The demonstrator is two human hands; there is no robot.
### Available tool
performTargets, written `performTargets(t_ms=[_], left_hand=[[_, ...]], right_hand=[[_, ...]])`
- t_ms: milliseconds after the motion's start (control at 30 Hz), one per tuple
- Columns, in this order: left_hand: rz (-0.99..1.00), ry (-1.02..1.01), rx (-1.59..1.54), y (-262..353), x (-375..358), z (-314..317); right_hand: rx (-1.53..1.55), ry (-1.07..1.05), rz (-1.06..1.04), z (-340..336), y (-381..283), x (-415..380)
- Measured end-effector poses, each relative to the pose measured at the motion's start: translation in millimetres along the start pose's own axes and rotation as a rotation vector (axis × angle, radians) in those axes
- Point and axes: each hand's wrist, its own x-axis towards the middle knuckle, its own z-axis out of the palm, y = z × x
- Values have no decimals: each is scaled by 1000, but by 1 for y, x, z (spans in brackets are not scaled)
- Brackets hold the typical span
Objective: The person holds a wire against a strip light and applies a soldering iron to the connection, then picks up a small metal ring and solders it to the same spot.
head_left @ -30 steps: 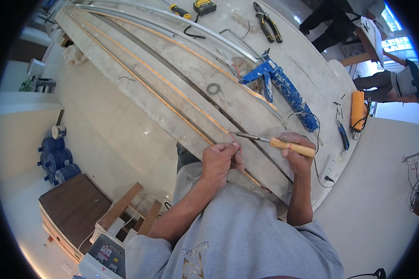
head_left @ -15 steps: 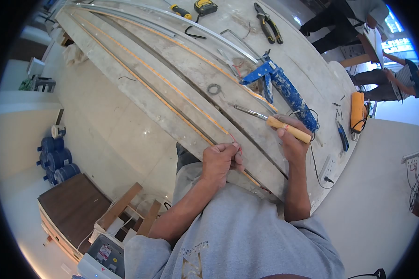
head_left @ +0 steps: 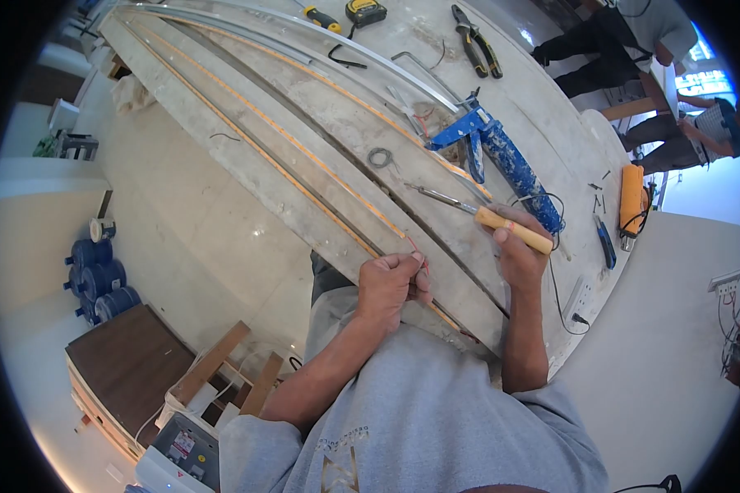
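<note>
Bright, fairly even light over the counter (head_left: 534, 107) here, and the shadows are soft and faint! Upper right, though, the window (head_left: 703, 82) is blazing blue-white, clean blown out, leaving the dark trousers (head_left: 588, 66) near it murky. Small glints sparkle off the pale floor (head_left: 197, 197); a warm glow sits at the lower-left rim. And what a bend from this lens: edges bowing, black border all round! Left hand (head_left: 386, 283) and right hand (head_left: 522, 267) read crisply; the outer reaches go soft.

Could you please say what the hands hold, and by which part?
Right hand: soldering iron, by its wooden handle; left hand: red wire, exact spot hidden.
</note>
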Motion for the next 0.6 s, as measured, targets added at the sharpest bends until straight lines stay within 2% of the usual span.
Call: performTargets(t_ms=[133,433,600], left_hand=[[5,-1,-3,-1,0,0],[-5,6,33,-4,1,-1],[2,4,36,-2,1,-2]], right_hand=[[75,18,-35,6,-4,-3],[-22,-6,-23,-6,-6,-6],[30,25,-21,7,-6,-2]])
